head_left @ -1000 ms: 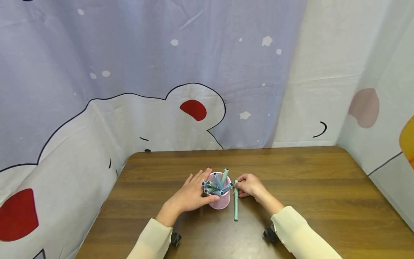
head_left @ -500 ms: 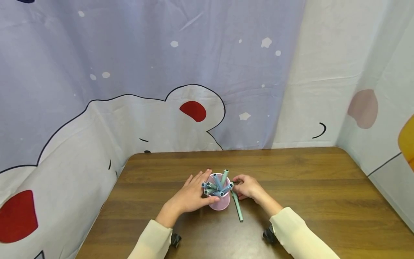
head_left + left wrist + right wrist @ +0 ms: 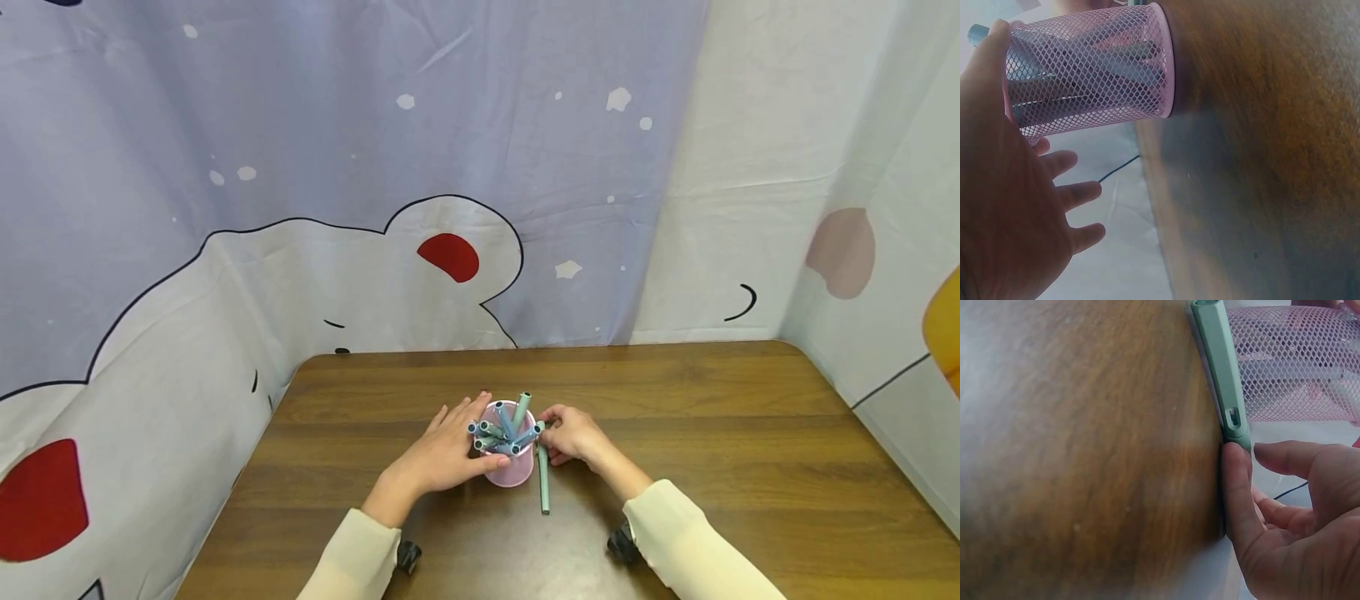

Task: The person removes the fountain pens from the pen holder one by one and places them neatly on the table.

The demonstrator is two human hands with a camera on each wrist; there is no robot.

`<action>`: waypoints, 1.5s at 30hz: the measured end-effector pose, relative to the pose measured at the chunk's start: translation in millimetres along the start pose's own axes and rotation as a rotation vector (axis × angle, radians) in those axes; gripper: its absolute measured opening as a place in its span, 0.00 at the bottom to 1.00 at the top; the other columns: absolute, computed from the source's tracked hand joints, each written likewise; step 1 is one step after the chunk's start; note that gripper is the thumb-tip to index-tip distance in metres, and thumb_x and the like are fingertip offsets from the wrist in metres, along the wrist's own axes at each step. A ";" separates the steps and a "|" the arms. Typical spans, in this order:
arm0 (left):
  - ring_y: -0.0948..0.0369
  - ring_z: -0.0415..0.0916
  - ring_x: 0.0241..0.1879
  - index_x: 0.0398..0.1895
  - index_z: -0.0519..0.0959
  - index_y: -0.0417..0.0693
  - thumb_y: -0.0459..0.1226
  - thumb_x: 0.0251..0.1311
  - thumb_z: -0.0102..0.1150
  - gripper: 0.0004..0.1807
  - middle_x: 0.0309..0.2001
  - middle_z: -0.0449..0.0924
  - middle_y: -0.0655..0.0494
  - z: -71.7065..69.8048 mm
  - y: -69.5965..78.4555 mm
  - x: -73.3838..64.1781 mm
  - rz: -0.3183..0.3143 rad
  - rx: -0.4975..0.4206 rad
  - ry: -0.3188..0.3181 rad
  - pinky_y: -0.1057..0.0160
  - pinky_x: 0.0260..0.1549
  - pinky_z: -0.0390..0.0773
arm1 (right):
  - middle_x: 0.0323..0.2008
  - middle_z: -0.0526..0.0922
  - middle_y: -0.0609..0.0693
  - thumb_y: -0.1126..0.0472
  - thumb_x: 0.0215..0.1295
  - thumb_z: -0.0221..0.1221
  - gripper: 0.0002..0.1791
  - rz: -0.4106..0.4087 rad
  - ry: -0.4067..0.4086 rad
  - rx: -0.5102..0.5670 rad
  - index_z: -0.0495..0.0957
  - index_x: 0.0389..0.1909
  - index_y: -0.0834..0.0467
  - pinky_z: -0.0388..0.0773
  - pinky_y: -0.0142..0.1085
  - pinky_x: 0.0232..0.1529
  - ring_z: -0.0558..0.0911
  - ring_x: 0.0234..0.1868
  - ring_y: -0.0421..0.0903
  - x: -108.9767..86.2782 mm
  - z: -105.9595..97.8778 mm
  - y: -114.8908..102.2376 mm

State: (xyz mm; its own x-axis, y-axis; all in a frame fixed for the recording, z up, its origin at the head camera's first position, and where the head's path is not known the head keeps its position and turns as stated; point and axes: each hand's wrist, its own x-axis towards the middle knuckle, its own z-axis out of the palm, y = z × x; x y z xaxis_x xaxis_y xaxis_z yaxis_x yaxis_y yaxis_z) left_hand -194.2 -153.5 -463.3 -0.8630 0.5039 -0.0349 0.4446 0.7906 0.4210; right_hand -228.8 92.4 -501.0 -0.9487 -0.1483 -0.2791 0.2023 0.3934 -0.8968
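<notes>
A pink mesh pen cup stands upright on the table, holding several green and blue pens with their round ends up. My left hand rests against the cup's left side, thumb across the front by the rim. In the left wrist view, the other fingers spread straight past the cup. My right hand pinches the far end of a green pen between thumb and fingertips, just right of the cup. In the right wrist view, this pen shows a small slot in its barrel; its far end is hidden by the fingers.
The brown wooden table extends to both sides. A printed curtain hangs behind its back edge and along the sides. Black wrist cameras show under both sleeves.
The green pen has shifted slightly left, closer to the cup; its near end swung right, then back left. My right hand moved a little with it. My left hand and the cup stay in place.
</notes>
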 end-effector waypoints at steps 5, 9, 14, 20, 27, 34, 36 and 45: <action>0.51 0.45 0.80 0.83 0.45 0.54 0.74 0.60 0.48 0.57 0.82 0.46 0.57 0.5 -0.2 0.8 -0.001 0.006 0.003 0.40 0.76 0.42 | 0.31 0.80 0.56 0.69 0.62 0.59 0.17 0.002 -0.007 -0.011 0.76 0.53 0.68 0.85 0.39 0.25 0.81 0.23 0.46 -2.0 -6.5 -3.5; 0.50 0.45 0.80 0.83 0.46 0.52 0.74 0.60 0.48 0.58 0.82 0.47 0.56 1.0 -0.1 1.1 -0.001 0.004 0.008 0.39 0.76 0.43 | 0.34 0.83 0.58 0.66 0.66 0.59 0.17 -0.021 0.000 0.002 0.76 0.53 0.69 0.86 0.39 0.27 0.84 0.25 0.47 -2.6 -14.2 -9.4; 0.51 0.45 0.80 0.83 0.45 0.53 0.75 0.59 0.48 0.58 0.82 0.46 0.57 1.2 0.2 -0.1 -0.011 0.011 0.004 0.40 0.76 0.43 | 0.42 0.84 0.64 0.65 0.69 0.59 0.19 -0.078 0.001 0.079 0.74 0.56 0.71 0.87 0.45 0.39 0.87 0.33 0.54 -5.5 -24.8 -20.9; 0.51 0.44 0.80 0.83 0.46 0.53 0.74 0.59 0.49 0.57 0.82 0.47 0.57 -0.4 1.4 -1.0 -0.006 0.005 0.007 0.40 0.76 0.43 | 0.52 0.80 0.69 0.63 0.72 0.58 0.20 -0.205 -0.015 0.167 0.73 0.59 0.71 0.83 0.51 0.53 0.86 0.46 0.58 -11.3 -32.8 -31.3; 0.51 0.45 0.80 0.83 0.45 0.54 0.75 0.59 0.47 0.57 0.82 0.47 0.57 -1.0 0.3 -1.1 -0.003 0.010 0.006 0.39 0.76 0.43 | 0.55 0.80 0.67 0.61 0.73 0.58 0.21 -0.264 -0.039 0.227 0.73 0.61 0.68 0.79 0.53 0.60 0.85 0.52 0.56 -19.3 -31.9 -41.4; 0.50 0.44 0.80 0.83 0.44 0.55 0.75 0.59 0.47 0.58 0.82 0.45 0.57 -0.2 0.2 1.2 -0.007 0.024 0.004 0.40 0.76 0.42 | 0.51 0.83 0.62 0.61 0.71 0.61 0.22 -0.305 -0.053 0.240 0.74 0.60 0.69 0.79 0.52 0.58 0.85 0.51 0.53 -20.5 -25.8 -41.5; 0.51 0.43 0.81 0.83 0.43 0.56 0.76 0.58 0.46 0.58 0.82 0.45 0.59 0.1 0.3 1.5 -0.017 0.028 0.000 0.41 0.77 0.42 | 0.50 0.83 0.61 0.60 0.71 0.62 0.22 -0.315 -0.059 0.239 0.75 0.60 0.69 0.80 0.50 0.57 0.85 0.50 0.51 -20.2 -23.4 -40.9; 0.49 0.44 0.80 0.83 0.44 0.53 0.77 0.58 0.45 0.59 0.82 0.46 0.57 0.6 -0.4 1.5 -0.010 0.022 0.007 0.40 0.76 0.42 | 0.47 0.83 0.59 0.62 0.70 0.62 0.21 -0.314 -0.060 0.241 0.76 0.58 0.70 0.82 0.45 0.54 0.82 0.45 0.43 -19.7 -14.4 -38.8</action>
State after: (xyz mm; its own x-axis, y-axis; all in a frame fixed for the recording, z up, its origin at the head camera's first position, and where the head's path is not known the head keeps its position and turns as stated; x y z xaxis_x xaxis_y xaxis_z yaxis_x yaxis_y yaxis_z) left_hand -195.5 -152.8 -464.0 -0.8691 0.4935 -0.0327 0.4409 0.8030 0.4009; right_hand -221.5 93.1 -455.8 -0.9592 -0.2827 0.0084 -0.0373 0.0973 -0.9946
